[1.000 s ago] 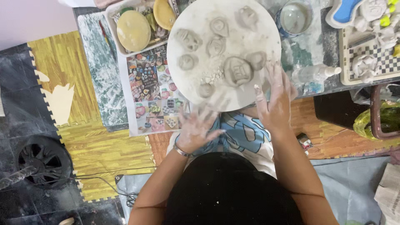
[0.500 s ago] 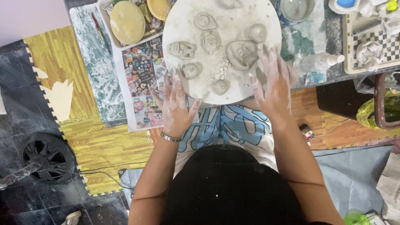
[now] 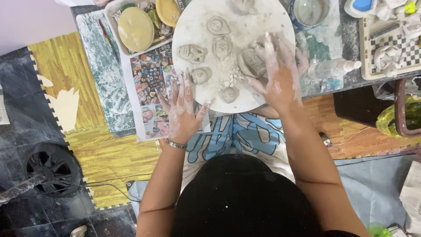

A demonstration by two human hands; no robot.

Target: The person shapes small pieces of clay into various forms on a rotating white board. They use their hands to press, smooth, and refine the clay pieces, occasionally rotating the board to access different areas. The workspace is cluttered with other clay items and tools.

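A round white board (image 3: 258, 17) lies on the table with several small grey clay faces on it, such as one clay face (image 3: 192, 53) at its left, and a heap of clay crumbs (image 3: 226, 77) near the front. My left hand (image 3: 182, 109), smeared with white clay, lies flat with fingers spread at the board's front left edge, on a printed paper sheet (image 3: 149, 77). My right hand (image 3: 278, 72), also clay-covered, rests spread on the board's right part, covering a larger clay face (image 3: 251, 61). Neither hand grips anything.
A tray (image 3: 115, 19) with yellow sponges and tools stands at the back left. A glass bowl (image 3: 309, 11) and a white bottle (image 3: 333, 68) lie to the right, beside a checkered board (image 3: 405, 50) with clay pieces. On the floor at left sits a black fan (image 3: 52, 166).
Both hands have moved forward onto the board. The left went from my lap to the board's front left edge; the right now covers a clay face.
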